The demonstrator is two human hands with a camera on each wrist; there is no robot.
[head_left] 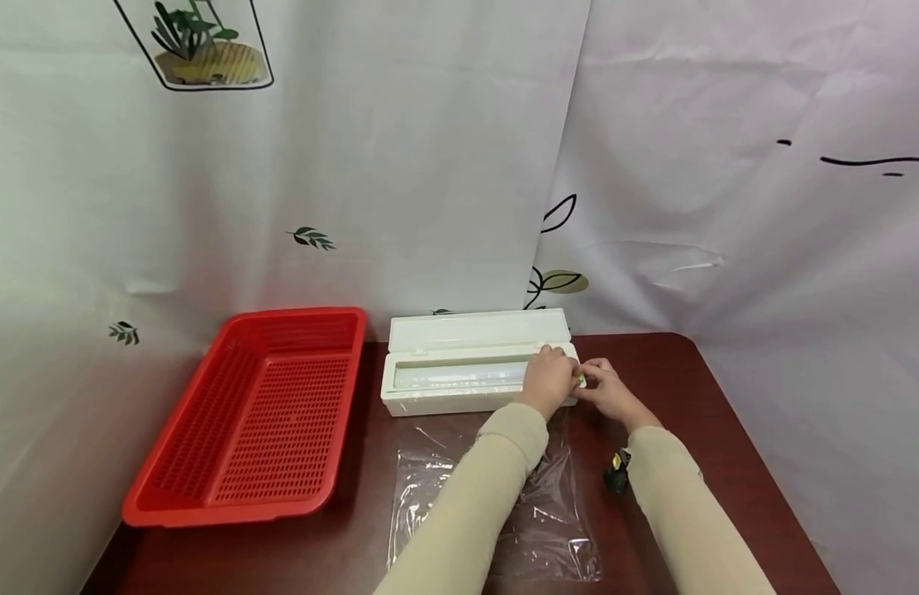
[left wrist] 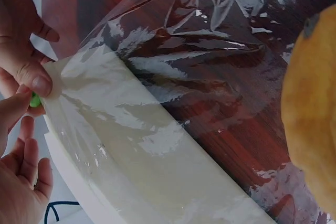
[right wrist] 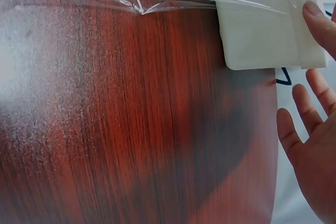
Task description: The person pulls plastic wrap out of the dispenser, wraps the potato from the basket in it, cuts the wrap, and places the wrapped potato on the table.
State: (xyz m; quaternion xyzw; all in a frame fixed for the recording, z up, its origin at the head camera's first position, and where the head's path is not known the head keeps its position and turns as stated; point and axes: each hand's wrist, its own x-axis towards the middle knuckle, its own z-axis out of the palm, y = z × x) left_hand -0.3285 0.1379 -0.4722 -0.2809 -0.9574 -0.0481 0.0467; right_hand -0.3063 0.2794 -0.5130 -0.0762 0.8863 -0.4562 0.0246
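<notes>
At the oblong white box [head_left: 439,404], beyond crinkled clear film [head_left: 554,516], the left hand [head_left: 549,376] and right hand [head_left: 611,392] pinch a green piece [left wrist: 35,99].

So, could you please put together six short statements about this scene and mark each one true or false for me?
1. In the head view, the red basket is left of the white box. True.
2. The box's lid is shut. False: the lid is open, and a roll shows inside.
3. Clear film lies over part of the table. True.
4. The left hand is inside the red basket. False: the left hand and right hand are both at the box's right end.
5. A small green piece shows between the two hands. True.
6. Both sleeves are black. False: the sleeves are cream.
</notes>
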